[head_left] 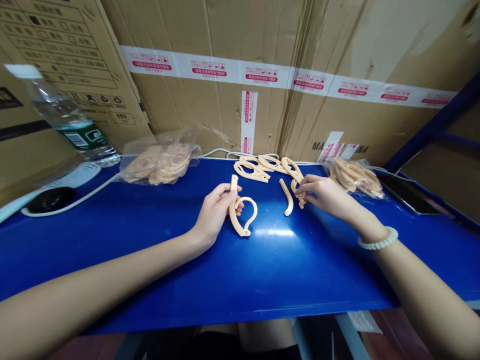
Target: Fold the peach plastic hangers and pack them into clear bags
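My left hand (216, 212) is closed around a beige plastic piece (237, 220), a curved bar with a round hooked loop joined at its lower end. The bar stands tilted upward above the blue table. My right hand (323, 194) reaches over the far right part of the table, its fingertips pinched on a small curved beige piece (301, 200) that they partly cover. Just left of those fingers lies a loose curved beige bar (286, 197). Behind it, several looped beige pieces (252, 170) lie in an overlapping row.
Clear bags of beige parts lie at left (159, 162) and right (354, 177). A water bottle (75, 120), black mouse (51, 199) and white cable (80, 202) are at far left. A phone (408, 194) lies far right. Cardboard boxes (210, 110) stand behind the blue table (240, 285).
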Demonstrator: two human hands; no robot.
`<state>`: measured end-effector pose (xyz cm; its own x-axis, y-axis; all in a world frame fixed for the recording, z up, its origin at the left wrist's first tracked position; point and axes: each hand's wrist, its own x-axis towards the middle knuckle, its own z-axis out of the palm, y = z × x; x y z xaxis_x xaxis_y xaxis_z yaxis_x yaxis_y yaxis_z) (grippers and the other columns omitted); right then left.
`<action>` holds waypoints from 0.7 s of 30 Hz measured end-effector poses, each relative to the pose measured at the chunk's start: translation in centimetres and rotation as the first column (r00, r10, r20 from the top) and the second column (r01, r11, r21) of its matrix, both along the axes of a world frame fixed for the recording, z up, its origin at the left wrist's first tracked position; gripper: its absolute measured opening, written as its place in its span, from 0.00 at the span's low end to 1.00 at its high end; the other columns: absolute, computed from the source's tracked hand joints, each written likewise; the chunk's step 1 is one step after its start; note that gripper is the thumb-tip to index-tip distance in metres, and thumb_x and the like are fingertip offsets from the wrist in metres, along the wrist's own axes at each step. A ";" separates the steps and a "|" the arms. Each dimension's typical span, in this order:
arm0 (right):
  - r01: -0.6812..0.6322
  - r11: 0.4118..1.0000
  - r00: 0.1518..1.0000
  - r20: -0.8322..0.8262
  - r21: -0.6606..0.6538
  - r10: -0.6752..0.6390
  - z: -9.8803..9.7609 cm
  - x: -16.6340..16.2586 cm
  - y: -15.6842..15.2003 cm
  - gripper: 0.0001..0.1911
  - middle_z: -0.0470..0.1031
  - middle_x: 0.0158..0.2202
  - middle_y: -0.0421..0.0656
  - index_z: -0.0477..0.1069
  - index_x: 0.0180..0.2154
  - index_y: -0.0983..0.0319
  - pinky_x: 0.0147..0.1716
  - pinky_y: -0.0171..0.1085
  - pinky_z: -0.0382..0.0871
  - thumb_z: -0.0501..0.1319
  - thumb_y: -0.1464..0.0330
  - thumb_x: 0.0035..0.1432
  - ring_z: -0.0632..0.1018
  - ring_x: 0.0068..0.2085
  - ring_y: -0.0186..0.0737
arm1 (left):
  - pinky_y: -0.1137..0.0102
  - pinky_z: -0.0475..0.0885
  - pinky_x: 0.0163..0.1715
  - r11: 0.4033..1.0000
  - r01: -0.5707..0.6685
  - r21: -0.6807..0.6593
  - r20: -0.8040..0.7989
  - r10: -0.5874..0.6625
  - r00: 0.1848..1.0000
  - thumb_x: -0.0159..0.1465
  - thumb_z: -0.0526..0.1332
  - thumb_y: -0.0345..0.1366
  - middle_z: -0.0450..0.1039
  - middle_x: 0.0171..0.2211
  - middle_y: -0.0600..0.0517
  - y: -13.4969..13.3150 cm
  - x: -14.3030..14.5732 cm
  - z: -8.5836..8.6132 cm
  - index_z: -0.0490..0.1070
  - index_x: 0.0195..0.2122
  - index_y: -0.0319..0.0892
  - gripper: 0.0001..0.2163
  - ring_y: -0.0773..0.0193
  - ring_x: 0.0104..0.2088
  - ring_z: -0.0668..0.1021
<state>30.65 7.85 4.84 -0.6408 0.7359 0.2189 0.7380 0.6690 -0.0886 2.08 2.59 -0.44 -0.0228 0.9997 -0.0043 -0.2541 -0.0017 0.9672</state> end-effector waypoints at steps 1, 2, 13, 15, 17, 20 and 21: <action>0.001 1.000 1.000 0.024 -0.025 0.000 0.2 0.1 0.0 0.14 0.79 0.39 0.49 0.81 0.37 0.64 0.41 0.39 0.74 0.59 0.81 0.54 0.80 0.39 0.44 | 0.71 0.74 0.31 1.000 -0.015 0.000 0.011 0.015 1.000 0.60 0.66 0.42 0.74 0.25 0.54 0.0 0.0 -0.1 0.72 0.40 0.38 0.13 0.65 0.27 0.77; -0.004 0.998 0.999 0.047 -0.055 0.007 0.3 0.3 0.1 0.14 0.79 0.39 0.48 0.81 0.36 0.64 0.42 0.39 0.73 0.59 0.82 0.52 0.80 0.39 0.44 | 0.71 0.74 0.32 1.000 -0.028 0.002 0.021 0.028 0.999 0.59 0.66 0.41 0.75 0.26 0.54 0.1 0.0 -0.1 0.73 0.40 0.38 0.13 0.65 0.28 0.78; -0.205 0.952 0.966 -0.113 0.227 0.235 -0.8 -3.3 -3.0 0.17 0.74 0.53 0.53 0.70 0.57 0.61 0.50 0.49 0.72 0.57 0.69 0.68 0.75 0.52 0.51 | 0.69 0.76 0.32 0.999 0.011 0.053 -0.005 -0.011 1.000 0.56 0.70 0.45 0.80 0.28 0.50 -0.2 0.3 0.1 0.71 0.40 0.39 0.18 0.59 0.32 0.82; -0.353 0.896 0.923 -0.057 0.270 0.381 -1.4 -4.8 -4.2 0.19 0.74 0.55 0.53 0.69 0.58 0.61 0.52 0.51 0.71 0.59 0.63 0.68 0.74 0.53 0.52 | 0.70 0.75 0.29 0.997 0.045 0.063 -0.022 -0.043 0.999 0.56 0.70 0.47 0.81 0.29 0.48 -0.2 0.4 0.1 0.71 0.41 0.39 0.20 0.58 0.31 0.82; -0.439 0.849 0.893 0.038 0.294 0.448 -2.1 -5.9 -5.1 0.20 0.75 0.55 0.52 0.70 0.57 0.63 0.53 0.52 0.69 0.59 0.61 0.69 0.72 0.55 0.54 | 0.70 0.75 0.28 0.995 0.072 0.075 -0.024 -0.070 0.997 0.56 0.70 0.48 0.81 0.29 0.48 -0.2 0.4 0.1 0.71 0.42 0.38 0.21 0.59 0.29 0.82; -0.458 0.818 0.888 0.131 0.347 0.441 -2.9 -6.6 -5.3 0.17 0.79 0.51 0.50 0.71 0.56 0.66 0.53 0.51 0.67 0.56 0.66 0.71 0.70 0.57 0.54 | 0.70 0.75 0.28 0.992 0.096 0.085 -0.017 -0.095 0.995 0.57 0.70 0.50 0.80 0.29 0.48 -0.1 0.4 0.1 0.70 0.43 0.38 0.22 0.60 0.29 0.82; -0.451 0.816 0.892 0.138 0.362 0.431 -3.1 -6.6 -5.3 0.16 0.79 0.50 0.49 0.72 0.55 0.66 0.53 0.50 0.67 0.55 0.67 0.71 0.71 0.57 0.54 | 0.71 0.75 0.28 0.991 0.100 0.089 -0.017 -0.099 0.995 0.57 0.70 0.50 0.80 0.29 0.48 -0.1 0.4 0.0 0.70 0.44 0.38 0.22 0.61 0.29 0.81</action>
<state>24.07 2.57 1.78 -0.8936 0.2396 0.3796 0.3524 0.8982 0.2626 2.43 2.45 -0.43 0.0771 0.9934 0.0851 -0.2452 -0.0638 0.9674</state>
